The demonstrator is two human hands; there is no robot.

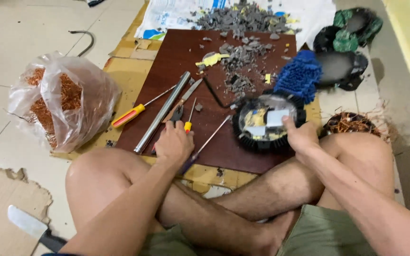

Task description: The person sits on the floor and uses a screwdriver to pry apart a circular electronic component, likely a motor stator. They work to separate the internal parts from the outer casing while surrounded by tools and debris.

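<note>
Two hands work over our brown board (176, 52) on the tiled floor (34, 52): our right hand (300, 137) grips the near rim of the round black stator (267, 122), thumb on top. Our left hand (174, 142) closes loosely over the pliers (176, 114), whose long axis points away from us, the orange screwdriver (131, 114) and steel rod (162, 111) just left.

Left hand (174, 142) curled, palm down; right hand (300, 135) gripping.

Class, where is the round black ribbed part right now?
In the head view, the round black ribbed part lies on the brown board's right side, under the right hand, below the blue mitt.
</note>
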